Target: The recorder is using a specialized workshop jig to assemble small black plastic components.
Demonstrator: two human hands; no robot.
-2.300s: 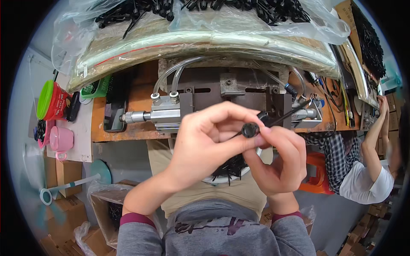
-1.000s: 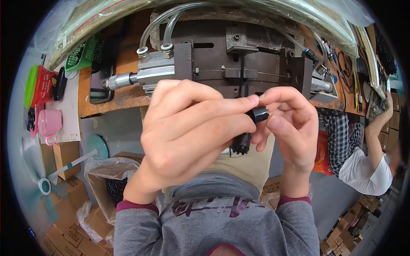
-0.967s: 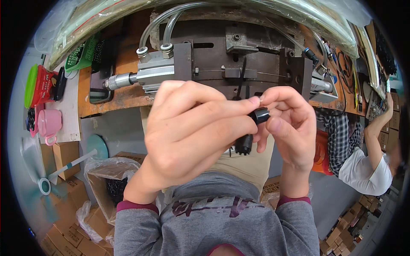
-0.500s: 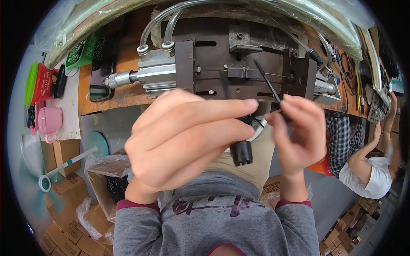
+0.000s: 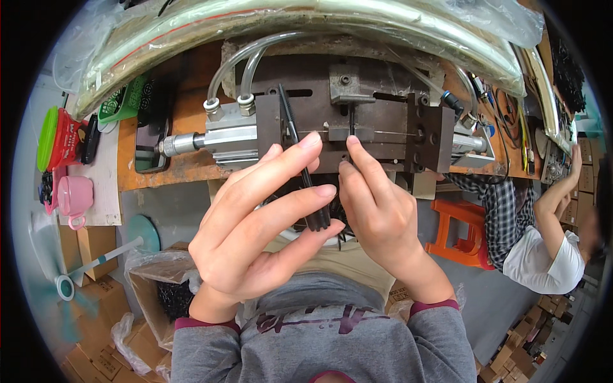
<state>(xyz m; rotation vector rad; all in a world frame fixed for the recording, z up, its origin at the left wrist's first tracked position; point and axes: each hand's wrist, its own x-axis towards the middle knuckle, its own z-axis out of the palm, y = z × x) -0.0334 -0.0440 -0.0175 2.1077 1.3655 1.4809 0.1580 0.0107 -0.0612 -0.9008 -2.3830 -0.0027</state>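
One black rod (image 5: 352, 117) now apparently at the bracket (image 5: 345, 81)

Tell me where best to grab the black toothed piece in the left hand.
Probably by its slim shaft, coming from the far side: the shaft juts away beyond the left hand, which crowds the thick toothed end.

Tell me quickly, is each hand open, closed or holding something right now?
Left hand: holding a black toothed part.
Right hand: closed, pinching a thin black rod.
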